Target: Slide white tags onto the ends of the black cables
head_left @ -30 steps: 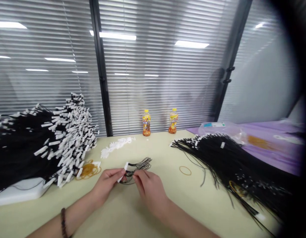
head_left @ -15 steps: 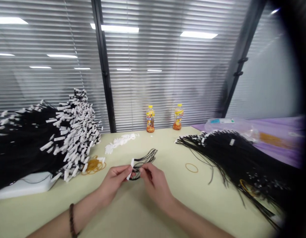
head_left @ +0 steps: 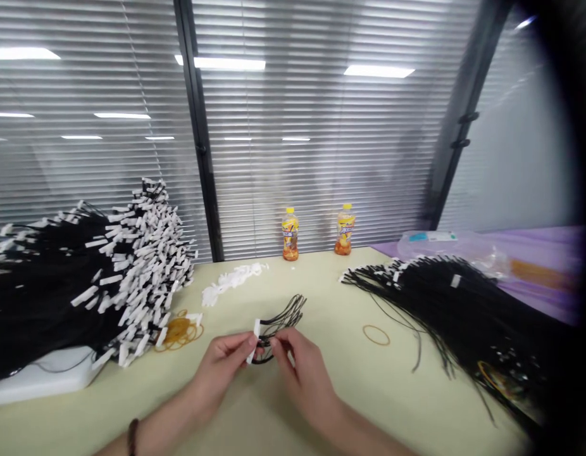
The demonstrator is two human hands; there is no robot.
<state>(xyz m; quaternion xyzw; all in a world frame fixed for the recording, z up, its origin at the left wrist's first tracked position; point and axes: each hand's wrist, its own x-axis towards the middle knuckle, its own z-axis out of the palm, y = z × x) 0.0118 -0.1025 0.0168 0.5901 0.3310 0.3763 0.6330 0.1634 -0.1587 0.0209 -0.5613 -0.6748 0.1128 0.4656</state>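
Note:
Near the middle of the table, my left hand point(head_left: 226, 364) pinches a white label strip point(head_left: 256, 329) between thumb and fingers. Black cords point(head_left: 290, 311) run from beside the strip toward the back right, fanned in a loose curve. My right hand point(head_left: 302, 367) is closed at the cords just right of the strip, its thumb and fingertips pressed together around them. How many cords its fingertips hold is too small to tell.
A tall heap of white-tagged black cords point(head_left: 150, 253) stands left, beside rubber bands point(head_left: 179, 332). White strips point(head_left: 233, 278) and two bottles point(head_left: 290, 237) point(head_left: 345, 233) are at the back. Right lie another black cord pile point(head_left: 445, 297) and a single rubber band point(head_left: 376, 335).
The view has shifted slightly, so the table's contents appear a little lower. Both hands keep their hold on the strip and cords, with little other movement.

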